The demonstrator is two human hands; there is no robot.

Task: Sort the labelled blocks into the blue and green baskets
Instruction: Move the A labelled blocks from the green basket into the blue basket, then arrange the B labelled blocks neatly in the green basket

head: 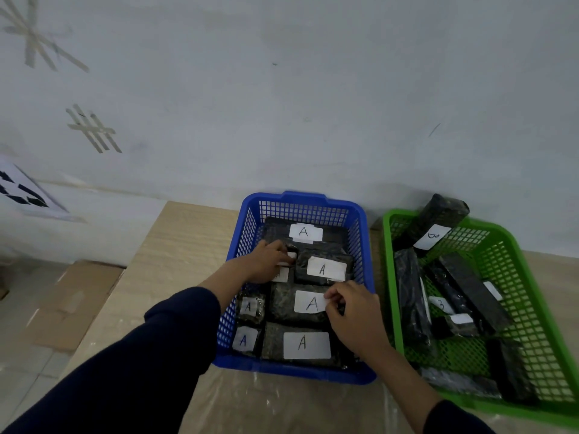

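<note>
My left hand covers most of a small block in the blue basket, so its label is unreadable. My right hand hides the edge of another label. In the green basket, one label is perhaps a B. The printed sheet is cut off at the left.

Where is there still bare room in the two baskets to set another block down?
The blue basket is crowded: A blocks cover nearly its whole floor, with both the left hand and right hand inside. The green basket has bare mesh at its far right, beyond the leaning B block, and along its near middle floor.
</note>
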